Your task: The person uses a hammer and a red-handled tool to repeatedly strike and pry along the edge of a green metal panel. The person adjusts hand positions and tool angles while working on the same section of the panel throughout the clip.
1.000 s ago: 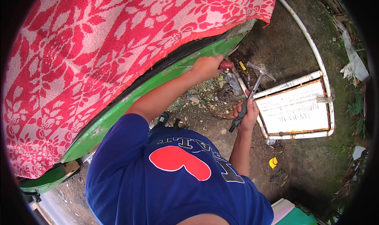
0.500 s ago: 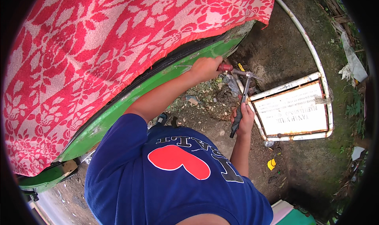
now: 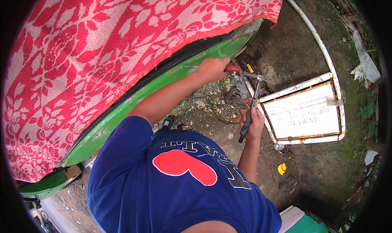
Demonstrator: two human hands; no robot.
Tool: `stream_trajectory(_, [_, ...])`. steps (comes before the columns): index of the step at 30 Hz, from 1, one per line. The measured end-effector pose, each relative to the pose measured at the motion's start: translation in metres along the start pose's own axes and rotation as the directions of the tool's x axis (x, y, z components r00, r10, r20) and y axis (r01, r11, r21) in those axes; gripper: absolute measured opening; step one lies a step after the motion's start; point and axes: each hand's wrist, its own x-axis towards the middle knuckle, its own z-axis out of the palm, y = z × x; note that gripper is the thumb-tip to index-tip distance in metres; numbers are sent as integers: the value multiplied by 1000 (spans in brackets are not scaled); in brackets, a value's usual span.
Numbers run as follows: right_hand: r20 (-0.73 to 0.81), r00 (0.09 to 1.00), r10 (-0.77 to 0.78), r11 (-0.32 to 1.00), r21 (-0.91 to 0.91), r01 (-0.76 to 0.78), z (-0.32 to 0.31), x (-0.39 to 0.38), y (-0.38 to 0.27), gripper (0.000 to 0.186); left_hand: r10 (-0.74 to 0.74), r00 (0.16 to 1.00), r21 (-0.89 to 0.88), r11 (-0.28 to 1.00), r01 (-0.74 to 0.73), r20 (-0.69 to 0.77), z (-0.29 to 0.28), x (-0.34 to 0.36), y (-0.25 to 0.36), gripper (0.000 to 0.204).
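Observation:
My left hand (image 3: 212, 68) grips a red-handled screwdriver (image 3: 233, 69), whose thin shaft lies against the green metal panel (image 3: 219, 50) with a black edge strip. My right hand (image 3: 253, 122) is closed round the dark grip of a claw hammer (image 3: 256, 90). The hammer's metal head is beside the butt of the red handle; whether they touch I cannot tell. A red and pink floral cloth (image 3: 106, 53) drapes over the panel.
A white tubular frame with a rusty white sign (image 3: 302, 112) lies at my right. Below are dirt and scattered litter (image 3: 200, 103). A yellow scrap (image 3: 281, 168), leafy plants (image 3: 365, 110) at the right edge and a green curved piece (image 3: 43, 187) at lower left are visible.
The hammer head has swung left to beside the screwdriver's red handle, with my right hand shifting slightly along with it. My left hand stays nearly in place.

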Motion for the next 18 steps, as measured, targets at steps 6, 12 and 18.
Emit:
stream_trajectory(6, [-11,997,-78,995,59,78,2,-4,4,41,14,1000,-1,1000,-14,-18,-1,0,-2,27])
stream_trajectory(12, [40,999,-25,987,160,18,14,-13,19,40,23,999,-22,999,-24,-45,6,-2,-8,26])
stream_trajectory(18, [132,991,11,997,-79,-1,23,1,25,39,158,986,52,987,-155,-54,5,-3,-15,27])
